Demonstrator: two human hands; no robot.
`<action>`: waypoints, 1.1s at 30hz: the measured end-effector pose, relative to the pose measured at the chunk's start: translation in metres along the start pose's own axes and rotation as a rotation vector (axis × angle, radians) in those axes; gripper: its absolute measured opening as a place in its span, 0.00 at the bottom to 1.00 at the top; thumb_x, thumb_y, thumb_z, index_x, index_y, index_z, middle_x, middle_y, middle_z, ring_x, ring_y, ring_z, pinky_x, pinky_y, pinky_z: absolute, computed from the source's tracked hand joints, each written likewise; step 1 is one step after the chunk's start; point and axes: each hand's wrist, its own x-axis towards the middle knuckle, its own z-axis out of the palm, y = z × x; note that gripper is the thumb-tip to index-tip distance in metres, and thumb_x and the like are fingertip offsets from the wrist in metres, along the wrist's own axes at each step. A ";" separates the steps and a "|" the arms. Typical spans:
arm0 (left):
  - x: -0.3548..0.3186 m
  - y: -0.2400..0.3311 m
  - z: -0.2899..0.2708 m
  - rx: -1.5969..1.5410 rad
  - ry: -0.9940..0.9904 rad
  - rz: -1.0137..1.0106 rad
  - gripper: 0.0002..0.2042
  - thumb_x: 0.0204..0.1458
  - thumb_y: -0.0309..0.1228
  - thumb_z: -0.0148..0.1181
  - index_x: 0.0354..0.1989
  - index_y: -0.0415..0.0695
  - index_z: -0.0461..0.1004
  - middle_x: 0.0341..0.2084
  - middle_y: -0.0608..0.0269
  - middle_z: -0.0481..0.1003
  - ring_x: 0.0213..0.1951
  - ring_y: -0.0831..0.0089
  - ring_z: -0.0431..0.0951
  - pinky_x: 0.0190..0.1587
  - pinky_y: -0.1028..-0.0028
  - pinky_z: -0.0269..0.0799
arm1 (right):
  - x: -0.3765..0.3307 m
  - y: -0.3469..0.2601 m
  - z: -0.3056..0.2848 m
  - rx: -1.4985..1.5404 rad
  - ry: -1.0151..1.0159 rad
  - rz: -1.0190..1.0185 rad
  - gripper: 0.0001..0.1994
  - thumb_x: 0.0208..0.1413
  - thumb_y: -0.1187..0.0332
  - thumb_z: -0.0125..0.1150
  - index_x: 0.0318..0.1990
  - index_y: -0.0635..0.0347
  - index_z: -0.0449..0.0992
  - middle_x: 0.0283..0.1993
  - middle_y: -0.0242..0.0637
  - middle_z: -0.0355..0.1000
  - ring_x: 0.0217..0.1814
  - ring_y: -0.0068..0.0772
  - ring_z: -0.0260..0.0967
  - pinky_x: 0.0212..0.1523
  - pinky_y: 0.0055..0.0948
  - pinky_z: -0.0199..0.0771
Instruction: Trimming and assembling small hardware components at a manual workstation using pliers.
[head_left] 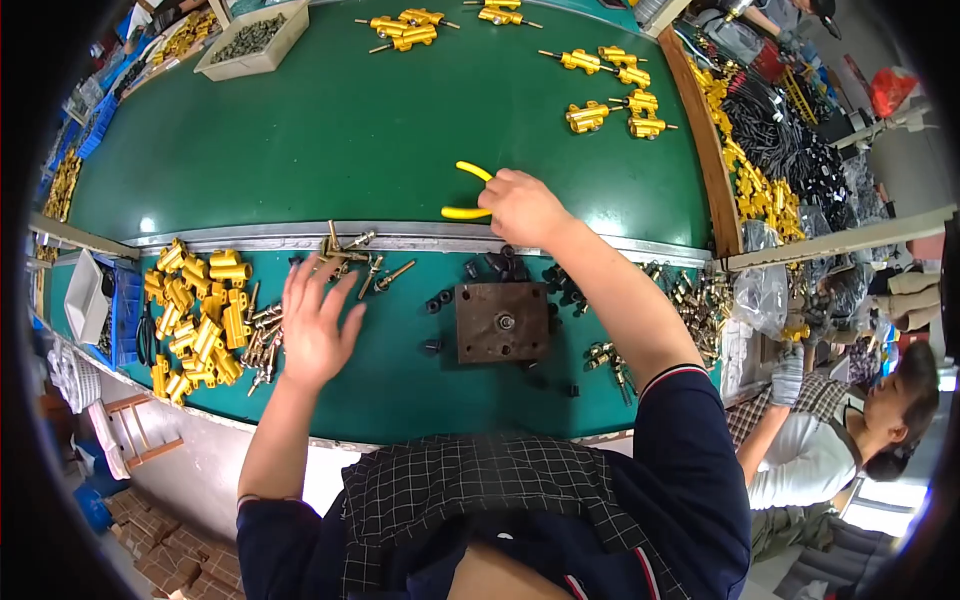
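Note:
My right hand (526, 206) is closed around yellow-handled pliers (464, 212), above the metal rail in the middle of the bench. Its two handles spread out to the left; the jaws are hidden by the hand. My left hand (319, 326) has its fingers spread and appears to hold nothing. It hovers by several metal rods (374, 272) with fittings, close to a heap of gold cylinder bodies (200, 325). Between my arms sits a dark square steel block (480, 335) with a round metal fitting in its centre. Small black caps (497, 262) lie around the block.
Small brass-coloured fittings (700, 305) are piled right of my right forearm. Finished-looking gold cylinders (587, 117) lie on the far green surface (300, 150). A pale tray of small parts (255, 45) stands far left. A wooden edge (700, 140) bounds the right; a co-worker (815, 440) is beyond.

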 end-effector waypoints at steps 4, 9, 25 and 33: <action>0.033 0.010 0.015 -0.138 0.047 0.060 0.16 0.42 0.31 0.65 0.42 0.45 0.75 0.46 0.57 0.72 0.53 0.55 0.69 0.57 0.56 0.63 | -0.029 0.020 -0.011 0.344 0.133 0.493 0.10 0.51 0.68 0.59 0.40 0.61 0.75 0.44 0.41 0.73 0.43 0.36 0.73 0.43 0.33 0.73; 0.023 -0.009 0.027 -0.250 0.136 -0.007 0.12 0.44 0.28 0.64 0.39 0.44 0.76 0.39 0.58 0.76 0.46 0.57 0.75 0.48 0.61 0.70 | -0.102 0.060 -0.074 1.732 0.748 0.756 0.16 0.60 0.66 0.48 0.54 0.59 0.67 0.58 0.47 0.64 0.56 0.45 0.66 0.49 0.38 0.73; 0.014 -0.190 -0.046 0.411 -0.628 -0.360 0.26 0.44 0.30 0.60 0.55 0.50 0.68 0.53 0.56 0.70 0.51 0.55 0.73 0.53 0.61 0.70 | -0.123 -0.114 -0.131 2.097 0.407 0.447 0.48 0.47 0.49 0.62 0.70 0.60 0.43 0.59 0.48 0.58 0.47 0.37 0.60 0.53 0.36 0.60; 0.034 -0.013 -0.031 -1.095 -0.049 -0.348 0.13 0.56 0.29 0.54 0.50 0.40 0.70 0.44 0.64 0.76 0.46 0.77 0.74 0.51 0.74 0.68 | -0.167 -0.141 -0.138 1.762 0.319 0.647 0.42 0.45 0.51 0.61 0.64 0.68 0.53 0.49 0.41 0.61 0.40 0.31 0.60 0.44 0.28 0.62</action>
